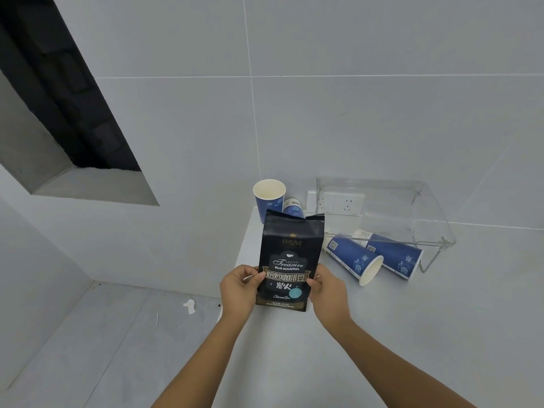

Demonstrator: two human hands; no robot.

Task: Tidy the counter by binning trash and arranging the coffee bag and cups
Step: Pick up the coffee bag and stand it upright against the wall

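Note:
A black coffee bag (pixel 290 254) stands upright at the counter's left end, label toward me. My left hand (pixel 240 290) grips its lower left edge and my right hand (pixel 328 293) grips its lower right edge. Behind the bag one blue paper cup (pixel 269 201) stands upright, and a second blue cup (pixel 293 208) is partly hidden by the bag. Two more blue cups lie on their sides to the right: the nearer one (pixel 353 259) with its mouth toward me, the other (pixel 393 253) under the clear shelf.
A clear acrylic shelf (pixel 412 213) stands against the tiled wall over white wall sockets (pixel 338 203). The pale counter (pixel 426 319) ends just left of the bag. On the floor below lies a crumpled white scrap (pixel 190 306). A dark wall opening is at upper left.

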